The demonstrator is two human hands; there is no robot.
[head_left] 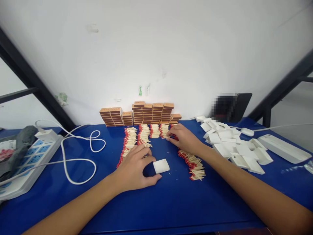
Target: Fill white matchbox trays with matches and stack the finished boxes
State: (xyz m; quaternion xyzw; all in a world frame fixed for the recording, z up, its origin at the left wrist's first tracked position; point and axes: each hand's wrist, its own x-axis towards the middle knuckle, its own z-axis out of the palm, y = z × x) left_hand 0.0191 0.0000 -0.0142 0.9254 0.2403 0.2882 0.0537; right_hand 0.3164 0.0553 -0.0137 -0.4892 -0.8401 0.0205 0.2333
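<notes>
My left hand (135, 168) rests low over the blue table with thumb and index finger spread apart. Between them sits a small white matchbox tray (161, 166), its left end close to the index fingertip. My right hand (183, 138) reaches over the rightmost row of red-headed matches (195, 168), fingers curled in on some of them; the palm hides part of that row. Several other rows of matches (144, 132) lie side by side, and the leftmost row (129, 138) runs partly beneath my left hand.
Stacked matchboxes (151, 112) line the wall. At right lie a pile of white trays (227, 138), a white case (247, 132) and a long white box (283, 148). A power strip (31, 160) and looping white cable (65, 153) occupy the left side.
</notes>
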